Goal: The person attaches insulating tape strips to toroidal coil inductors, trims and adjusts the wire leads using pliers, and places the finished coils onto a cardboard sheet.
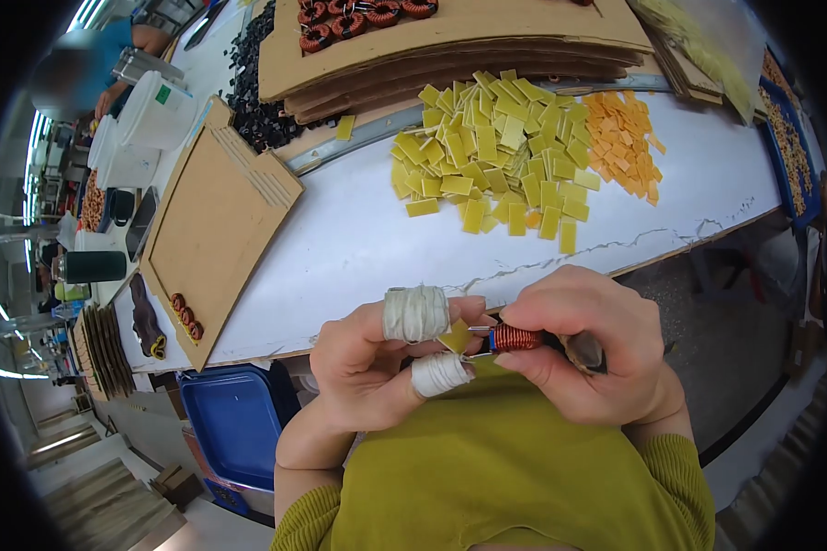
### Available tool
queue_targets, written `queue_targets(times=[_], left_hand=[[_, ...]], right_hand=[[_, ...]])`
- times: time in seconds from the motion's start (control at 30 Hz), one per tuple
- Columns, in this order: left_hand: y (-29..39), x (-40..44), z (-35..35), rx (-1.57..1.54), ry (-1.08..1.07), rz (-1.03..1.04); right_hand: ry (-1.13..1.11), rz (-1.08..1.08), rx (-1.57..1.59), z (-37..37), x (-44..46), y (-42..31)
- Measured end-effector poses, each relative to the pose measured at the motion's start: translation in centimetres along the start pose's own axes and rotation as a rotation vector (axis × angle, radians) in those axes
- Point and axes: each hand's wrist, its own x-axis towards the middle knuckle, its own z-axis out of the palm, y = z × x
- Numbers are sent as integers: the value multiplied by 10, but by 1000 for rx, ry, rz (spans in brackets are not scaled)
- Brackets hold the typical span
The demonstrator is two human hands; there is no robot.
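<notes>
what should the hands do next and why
Probably ease the yellow chip toward the copper-wound coil: the left hand holds the chip at its taped fingers, and the right hand grips the coil close by, wire ends pointing chip-side.

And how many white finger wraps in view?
2, both on the left hand: one wrap above the yellow piece, the other wrap below it. The right hand shows none, though part of it is hidden.
</notes>
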Motion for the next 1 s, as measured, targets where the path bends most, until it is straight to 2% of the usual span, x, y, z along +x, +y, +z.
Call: queue_targets(times=[0.33, 0.47, 0.53, 0.77, 0.93, 1.0], left_hand=[[-7, 1, 6, -67, 31, 18], [-12, 2, 2, 165, 15, 100], [-12, 4, 6, 167, 57, 120], [2, 3, 4, 353, 59, 34], [2, 4, 7, 306, 123, 32], [3, 4, 6, 371, 102, 19]], right_hand=[[32, -69, -71, -2, -1, 0], [60, -155, -113, 0, 0, 2], [62, -175, -125, 0, 1, 3], [25, -32, -33, -1, 3, 1], [28, -120, -67, 3, 3, 4], [29, -53, -7, 3, 2, 2]])
